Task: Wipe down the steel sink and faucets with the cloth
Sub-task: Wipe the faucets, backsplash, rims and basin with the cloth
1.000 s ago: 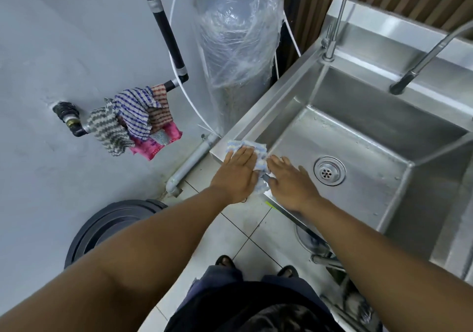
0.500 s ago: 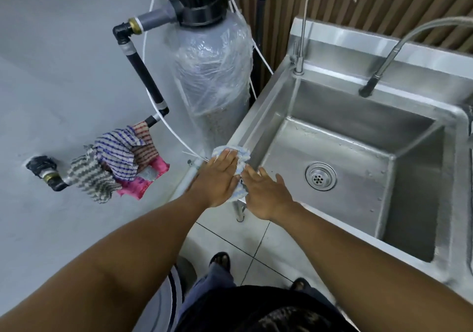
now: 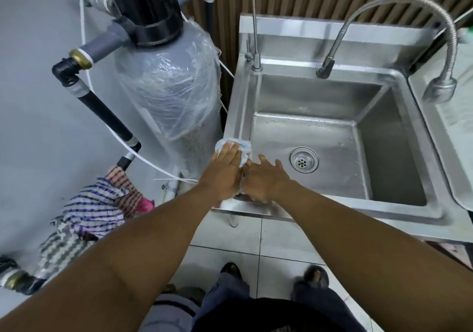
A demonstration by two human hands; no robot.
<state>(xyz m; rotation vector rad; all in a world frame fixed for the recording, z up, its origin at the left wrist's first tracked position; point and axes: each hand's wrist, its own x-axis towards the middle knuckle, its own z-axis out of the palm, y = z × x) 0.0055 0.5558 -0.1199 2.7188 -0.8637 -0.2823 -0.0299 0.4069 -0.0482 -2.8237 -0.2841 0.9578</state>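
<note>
A blue-and-white cloth (image 3: 243, 145) lies on the front left corner of the steel sink (image 3: 399, 203). My left hand (image 3: 224, 171) presses flat on the cloth with straight fingers. My right hand (image 3: 265, 178) lies beside it on the same rim, fingers spread, touching the cloth's edge. The basin has a round drain (image 3: 304, 162) and water drops on its floor. A thin gooseneck faucet (image 3: 256, 32) rises at the back left. A flexible steel faucet (image 3: 399, 1) arches over the back right, its spout (image 3: 325, 68) over the basin.
A plastic-wrapped filter tank (image 3: 169, 81) with black pipes (image 3: 102, 109) stands just left of the sink. Striped rags (image 3: 99, 209) hang on a pipe at lower left. A second steel basin (image 3: 458, 137) adjoins on the right. My feet stand on the tiled floor (image 3: 258, 244).
The view has lifted, showing the whole sink and both faucets. Both hands stay together on the cloth at the front left corner, having slid slightly along the rim.
</note>
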